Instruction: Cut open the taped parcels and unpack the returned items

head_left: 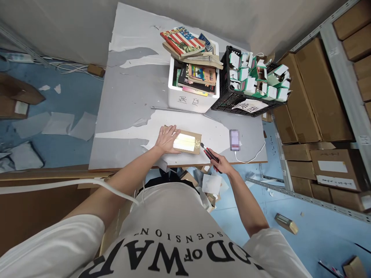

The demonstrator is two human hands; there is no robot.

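Observation:
A small flat cardboard box (197,138) with a pale label and shiny tape at its right end lies on the table in front of me. My left hand (168,139) grips its left end from above, fingers across the top and thumb along the near edge. My right hand (222,162) is closed around a red-and-black utility knife (208,151), its tip pointing at the taped right end of the box. Whether the tip touches the tape I cannot tell.
Behind the box stand a white bin (191,101) of books and a black crate (224,96) of small green-and-white boxes. A phone (234,139) with a white cable lies to the right. Cardboard boxes (333,166) fill the right shelves; paper scraps (58,122) litter the floor.

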